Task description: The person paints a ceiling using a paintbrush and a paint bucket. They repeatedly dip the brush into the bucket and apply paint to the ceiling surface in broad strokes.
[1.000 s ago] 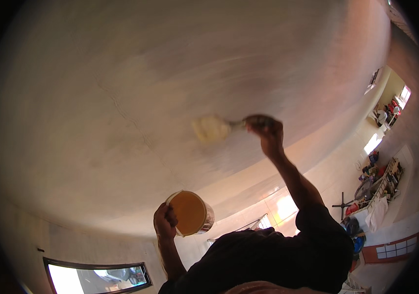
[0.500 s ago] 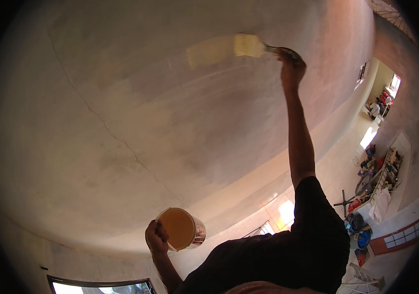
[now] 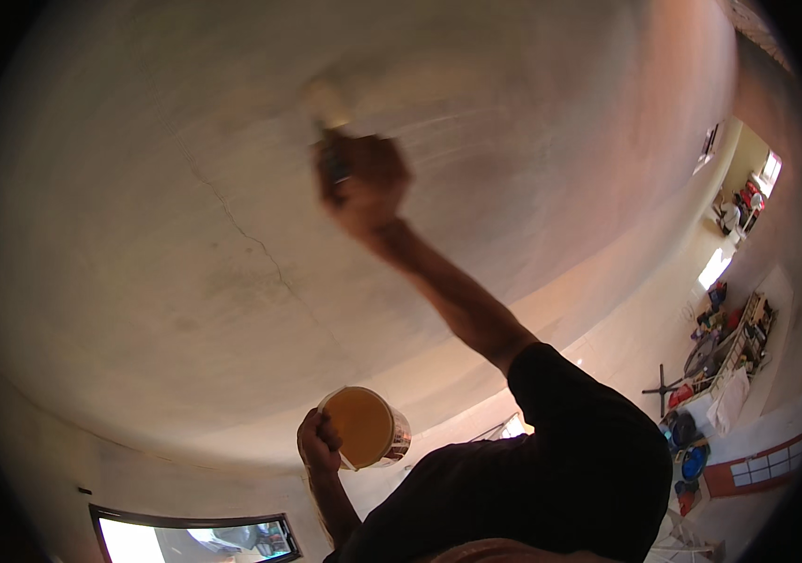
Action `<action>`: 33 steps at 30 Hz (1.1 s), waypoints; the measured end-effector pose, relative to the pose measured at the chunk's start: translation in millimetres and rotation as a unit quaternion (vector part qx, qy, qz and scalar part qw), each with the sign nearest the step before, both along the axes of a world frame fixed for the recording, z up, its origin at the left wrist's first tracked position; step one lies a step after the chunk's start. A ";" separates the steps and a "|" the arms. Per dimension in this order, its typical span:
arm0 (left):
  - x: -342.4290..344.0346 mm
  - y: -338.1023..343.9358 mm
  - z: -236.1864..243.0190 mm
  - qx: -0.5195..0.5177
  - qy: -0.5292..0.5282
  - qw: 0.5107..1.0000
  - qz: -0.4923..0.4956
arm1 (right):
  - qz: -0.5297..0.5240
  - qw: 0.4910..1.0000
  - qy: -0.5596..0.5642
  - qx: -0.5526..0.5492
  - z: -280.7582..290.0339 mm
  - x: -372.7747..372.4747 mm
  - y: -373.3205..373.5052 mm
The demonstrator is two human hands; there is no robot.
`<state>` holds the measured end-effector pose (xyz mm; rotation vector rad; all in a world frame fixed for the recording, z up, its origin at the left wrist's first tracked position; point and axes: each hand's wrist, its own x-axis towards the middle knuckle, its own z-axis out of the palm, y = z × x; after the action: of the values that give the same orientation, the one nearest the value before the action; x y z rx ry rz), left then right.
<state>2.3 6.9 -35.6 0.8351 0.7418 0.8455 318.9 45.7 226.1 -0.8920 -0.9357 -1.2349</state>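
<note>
My right hand point(image 3: 370, 183) is wrapped round the handle of a wide paintbrush point(image 3: 328, 103), raised in front of the wall point(image 3: 260, 188). Motion blurs both hand and brush, and I cannot tell whether the bristles touch the surface. Low down, my left hand point(image 3: 319, 441) grips the rim of a paint bucket point(image 3: 363, 427). The bucket tilts so that its yellowish-orange inside shows. A thin crack point(image 3: 232, 220) runs down the wall to the left of my right hand.
A dark-framed window point(image 3: 199, 537) lies at the lower left. To the right, a cluttered rack point(image 3: 739, 342) stands beside a blue container point(image 3: 695, 460) and a dark star-shaped stand base point(image 3: 664, 389). A person point(image 3: 729, 218) is far off at the right.
My right hand has swept left with the paintbrush, and the arm now reaches across the wall. The bucket in my left hand appears slightly farther right, as the whole view has shifted a little.
</note>
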 end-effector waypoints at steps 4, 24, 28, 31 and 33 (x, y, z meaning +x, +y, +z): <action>2.4 -0.1 9.1 0.014 0.007 1.000 -0.001 | 0.170 0.983 -0.046 -0.054 5.6 -76.9 27.3; 4.7 0.0 3.0 0.026 0.013 1.000 0.008 | -0.204 0.950 0.236 0.033 -9.7 281.1 -160.4; 4.0 -6.0 10.1 0.034 0.014 0.999 0.002 | -0.278 0.950 0.144 -0.011 -16.4 210.3 -96.3; 0.7 -4.7 10.4 0.008 -0.002 1.000 -0.007 | -0.176 0.983 0.053 0.004 -15.5 114.2 -37.6; 0.7 -5.2 11.1 0.007 -0.003 1.000 -0.008 | -0.074 0.996 0.043 -0.011 -14.3 41.9 -8.5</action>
<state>3.1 1.7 -24.5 0.8498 0.7235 0.8404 360.8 37.2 211.8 -1.0394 -0.8273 -1.3041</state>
